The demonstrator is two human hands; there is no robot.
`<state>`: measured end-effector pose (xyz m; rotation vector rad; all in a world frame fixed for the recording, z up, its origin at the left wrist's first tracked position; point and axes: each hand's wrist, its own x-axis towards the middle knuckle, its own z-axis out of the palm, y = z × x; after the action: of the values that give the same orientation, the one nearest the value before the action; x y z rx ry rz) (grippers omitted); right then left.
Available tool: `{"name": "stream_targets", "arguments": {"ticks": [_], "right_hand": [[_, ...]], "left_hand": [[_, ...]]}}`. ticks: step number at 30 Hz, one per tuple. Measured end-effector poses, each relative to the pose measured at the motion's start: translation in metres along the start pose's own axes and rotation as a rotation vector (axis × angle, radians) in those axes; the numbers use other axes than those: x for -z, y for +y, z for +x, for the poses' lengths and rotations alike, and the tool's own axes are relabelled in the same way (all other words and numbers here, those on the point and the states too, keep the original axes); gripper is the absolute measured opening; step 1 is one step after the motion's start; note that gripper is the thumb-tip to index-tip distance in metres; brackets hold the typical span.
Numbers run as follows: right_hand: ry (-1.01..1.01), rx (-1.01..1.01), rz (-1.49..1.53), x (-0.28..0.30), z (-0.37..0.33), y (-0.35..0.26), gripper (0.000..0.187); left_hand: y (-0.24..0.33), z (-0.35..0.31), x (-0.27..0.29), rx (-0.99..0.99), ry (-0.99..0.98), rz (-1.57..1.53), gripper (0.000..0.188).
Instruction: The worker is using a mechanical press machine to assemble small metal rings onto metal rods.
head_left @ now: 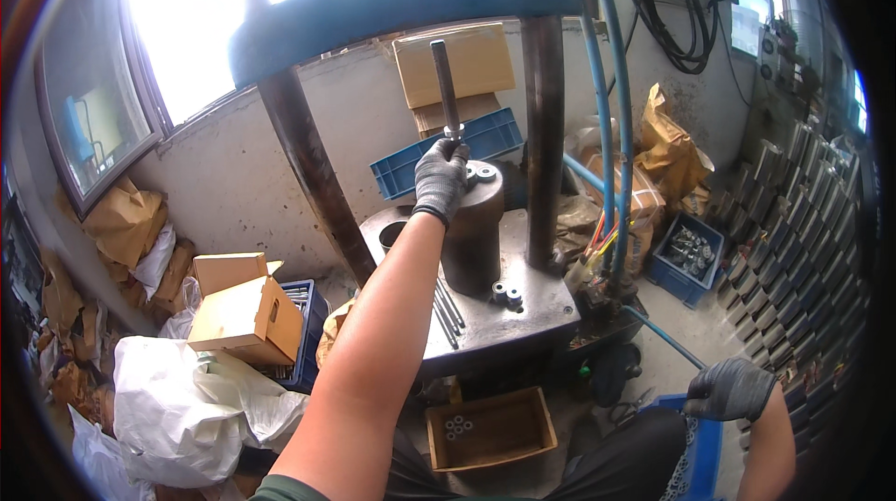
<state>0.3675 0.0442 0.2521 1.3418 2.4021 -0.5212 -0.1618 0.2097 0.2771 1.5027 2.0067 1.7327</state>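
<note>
My left hand (441, 182), in a grey knit glove, reaches forward over the press table (532, 268). Its fingers are closed around the lower end of an upright dark rod (443, 81), just below a light metal ring. Right beside that hand, small metal rings (484, 173) lie on top of a thick dark cylinder (474, 239) standing on the table. Low on the right, my gloved right hand (733, 391) is closed on the end of a blue lever (658, 331). Its fingertips are partly turned away. Thin rods (448, 314) and more rings (507, 294) lie near the cylinder's foot.
Dark posts (544, 141) and a blue crossbeam (401, 11) frame the work. Below stands a wooden tray (490, 431) holding several rings. A blue bin of metal parts (686, 260) and stacked metal pieces (793, 249) are right; a cardboard box (245, 310) and white sack (187, 408) left.
</note>
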Motion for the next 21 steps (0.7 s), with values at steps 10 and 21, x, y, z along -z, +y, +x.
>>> {"name": "stream_targets", "arguments": {"ticks": [10,21], "right_hand": [[0.466,0.147,0.174,-0.086,-0.007,0.023,0.027],[0.476,0.095,0.183,-0.083,-0.01,0.019,0.029]], "left_hand": [[0.003,0.001,0.0,-0.01,-0.004,-0.025,0.031],[0.011,-0.006,0.003,0.013,-0.024,-0.037,0.033]]}}
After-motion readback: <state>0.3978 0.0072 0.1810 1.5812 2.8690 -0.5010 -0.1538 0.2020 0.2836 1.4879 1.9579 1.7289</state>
